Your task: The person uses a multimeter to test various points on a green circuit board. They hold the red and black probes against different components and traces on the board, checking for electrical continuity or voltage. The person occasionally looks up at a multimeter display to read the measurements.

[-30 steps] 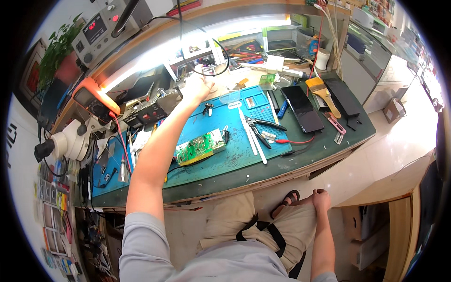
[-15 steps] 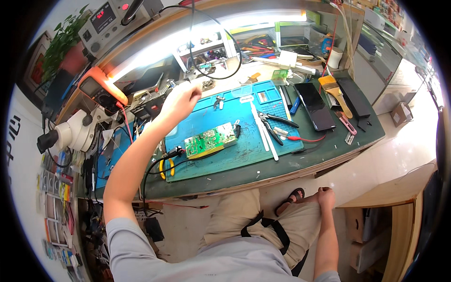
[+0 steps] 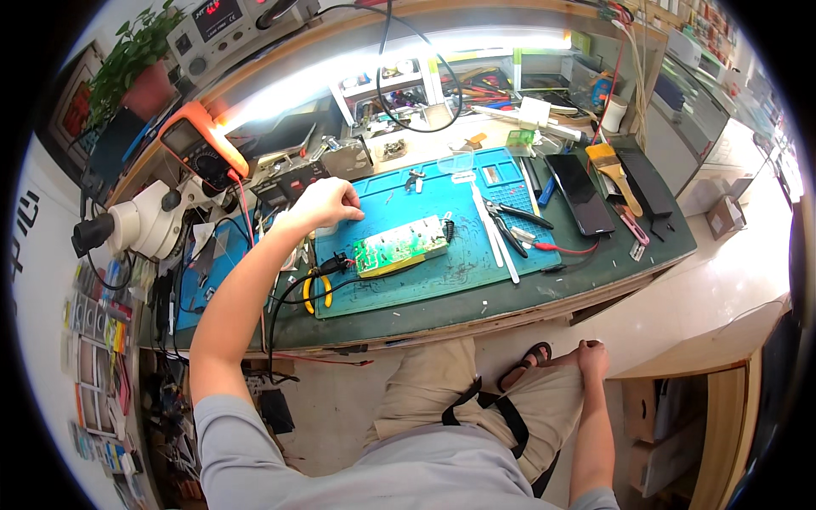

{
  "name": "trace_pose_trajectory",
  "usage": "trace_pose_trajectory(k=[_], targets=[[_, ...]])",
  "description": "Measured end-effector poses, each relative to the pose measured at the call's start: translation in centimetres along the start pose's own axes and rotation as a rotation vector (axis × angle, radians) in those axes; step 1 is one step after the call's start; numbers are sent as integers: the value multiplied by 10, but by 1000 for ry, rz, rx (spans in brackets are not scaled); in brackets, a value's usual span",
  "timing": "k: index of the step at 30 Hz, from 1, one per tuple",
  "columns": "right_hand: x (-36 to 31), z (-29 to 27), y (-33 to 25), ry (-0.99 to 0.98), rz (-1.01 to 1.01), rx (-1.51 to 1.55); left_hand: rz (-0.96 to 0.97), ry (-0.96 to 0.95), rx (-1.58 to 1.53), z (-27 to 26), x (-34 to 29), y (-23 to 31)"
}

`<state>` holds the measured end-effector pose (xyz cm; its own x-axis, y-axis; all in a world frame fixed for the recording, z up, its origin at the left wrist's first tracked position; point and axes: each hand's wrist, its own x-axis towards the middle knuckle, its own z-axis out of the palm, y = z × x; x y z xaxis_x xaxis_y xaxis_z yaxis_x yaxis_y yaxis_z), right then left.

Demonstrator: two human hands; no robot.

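Note:
My left hand reaches over the upper left of the blue work mat, palm down. Its fingers are closed in a pinch near the mat; what lies between them, if anything, is too small to make out. Just below and to the right of it lies a green circuit board, with a black cable clipped to its left end. Small metal parts rest farther up the mat. My right hand rests on my right knee with curled fingers, and whether it holds anything is hidden.
White tweezers and black pliers lie right of the board. Yellow-handled pliers sit at the mat's left edge. A phone, a brush, an orange multimeter and a microscope stand around.
My left hand has come down toward the mat and the board's left end, fingers still closed. The whole view has shifted slightly. My right hand stays on the knee.

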<state>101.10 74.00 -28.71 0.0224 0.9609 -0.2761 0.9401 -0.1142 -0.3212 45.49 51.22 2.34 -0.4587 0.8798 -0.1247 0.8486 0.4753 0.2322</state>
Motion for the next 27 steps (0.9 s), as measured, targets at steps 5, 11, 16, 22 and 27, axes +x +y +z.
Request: trace_pose_trajectory(k=[5,11,16,22,27], targets=[[-1,0,1,5,1,21,31,5,21,0,2,-4],[1,0,3,-2,-28,41,52,37,186,-3,-7,17],[-1,-1,1,-3,-32,26,24,-7,324,-3,-6,28],[0,0,5,0,-15,33,166,-70,487,-3,4,27],[-1,-2,6,8,-2,70,199,-86,469,-6,6,27]])
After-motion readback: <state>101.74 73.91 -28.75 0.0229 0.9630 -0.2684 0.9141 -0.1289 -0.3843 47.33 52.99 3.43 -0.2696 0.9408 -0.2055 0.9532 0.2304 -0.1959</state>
